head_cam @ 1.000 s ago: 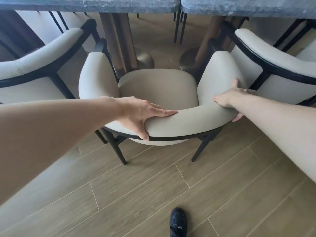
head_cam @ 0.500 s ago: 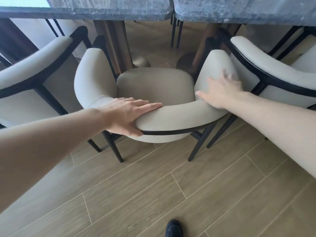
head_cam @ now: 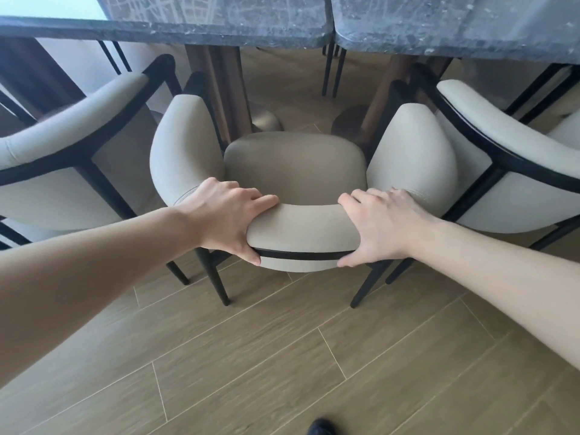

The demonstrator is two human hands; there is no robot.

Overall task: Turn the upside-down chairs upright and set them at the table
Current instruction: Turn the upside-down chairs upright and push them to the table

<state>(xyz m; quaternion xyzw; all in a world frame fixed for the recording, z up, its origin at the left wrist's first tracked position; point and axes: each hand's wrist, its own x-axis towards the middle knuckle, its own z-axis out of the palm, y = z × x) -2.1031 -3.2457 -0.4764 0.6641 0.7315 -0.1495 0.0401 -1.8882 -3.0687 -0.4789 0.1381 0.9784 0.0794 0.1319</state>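
Observation:
A beige upholstered chair (head_cam: 295, 164) with a black frame stands upright on its legs, facing the dark stone table (head_cam: 219, 29), its front just under the table's edge. My left hand (head_cam: 229, 218) grips the left part of the curved backrest, fingers over the top and thumb down the back. In the same way, my right hand (head_cam: 379, 224) holds the right part of the backrest.
Matching chairs stand upright close on both sides, the left chair (head_cam: 62, 130) and the right chair (head_cam: 502, 127). Wooden table pedestals (head_cam: 219, 89) rise beyond the seat. Wood-plank floor (head_cam: 282, 356) lies behind the chair, with my shoe tip (head_cam: 320, 428) at the bottom edge.
My right hand left the chair's right armrest and came to the backrest beside my left hand. The chair has slid closer to the table.

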